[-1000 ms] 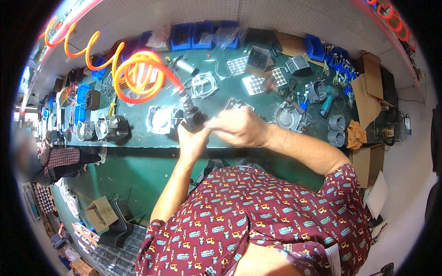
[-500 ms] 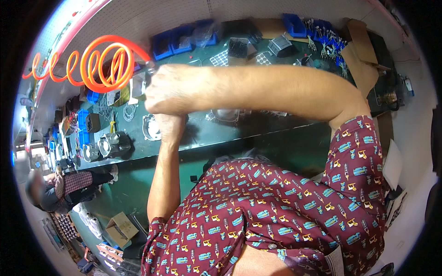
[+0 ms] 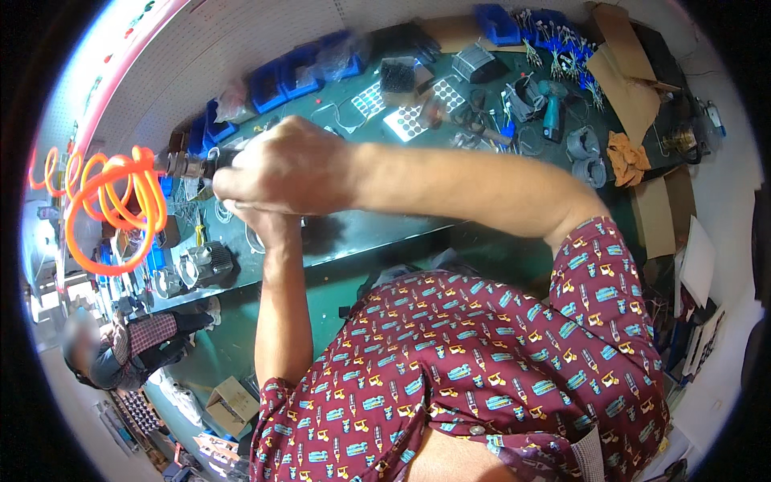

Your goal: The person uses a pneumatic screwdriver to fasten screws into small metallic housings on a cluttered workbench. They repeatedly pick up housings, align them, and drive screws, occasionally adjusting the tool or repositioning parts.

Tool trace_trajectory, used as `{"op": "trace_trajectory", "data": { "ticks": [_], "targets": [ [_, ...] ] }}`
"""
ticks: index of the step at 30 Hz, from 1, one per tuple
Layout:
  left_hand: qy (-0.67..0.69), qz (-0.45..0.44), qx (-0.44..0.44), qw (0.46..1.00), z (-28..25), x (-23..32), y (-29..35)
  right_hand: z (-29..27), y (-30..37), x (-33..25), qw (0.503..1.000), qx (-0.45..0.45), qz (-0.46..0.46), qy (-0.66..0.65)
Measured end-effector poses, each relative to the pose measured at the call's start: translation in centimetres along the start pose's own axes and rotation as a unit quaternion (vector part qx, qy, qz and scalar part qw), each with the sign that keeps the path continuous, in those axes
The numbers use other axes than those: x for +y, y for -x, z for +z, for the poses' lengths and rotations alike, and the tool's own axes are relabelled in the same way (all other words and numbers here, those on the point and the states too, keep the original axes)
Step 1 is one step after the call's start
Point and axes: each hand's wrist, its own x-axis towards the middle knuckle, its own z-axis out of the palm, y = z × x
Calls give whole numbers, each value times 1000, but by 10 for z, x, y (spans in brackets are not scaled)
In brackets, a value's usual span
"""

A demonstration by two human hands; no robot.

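My right hand [image 3: 291,167] is closed in a fist above the bench, its forearm reaching across from the right. Inside the fist is a dark tool, mostly hidden, joined by a metal coupling [image 3: 186,165] to an orange coiled air hose [image 3: 120,189]. The hose hangs in tangled loops at the left. Directly below and against the right hand is my left hand [image 3: 269,227], its arm rising from the lower edge. The right hand covers its fingers, so their grip does not show. Below the hands, a pale ring-shaped part [image 3: 254,238] is largely covered.
The green-topped bench [image 3: 353,233] carries a finned grey motor housing [image 3: 206,262], blue bins [image 3: 269,87], sheets with round spots [image 3: 404,123], a green power tool [image 3: 552,111], cable coils [image 3: 588,157] and an orange rag [image 3: 626,159]. A person [image 3: 132,341] is at the left.
My hands have shifted left together, and the hose coupling now shows beside the right fist. The hose loops hang lower. With the view shifted, the green power tool and rag come into sight.
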Motion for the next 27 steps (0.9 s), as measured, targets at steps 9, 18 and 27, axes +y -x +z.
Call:
{"op": "trace_trajectory", "data": {
  "ticks": [9,18,27],
  "targets": [
    [-52,-19,71,996,20,2,62,26,182,59,841,-70,535,42],
    [-122,27,87,988,5,-7,66,46,209,50,813,-187,548,63],
    [-109,7,93,990,1,-9,66,59,222,51,817,-175,548,40]
  ]
}}
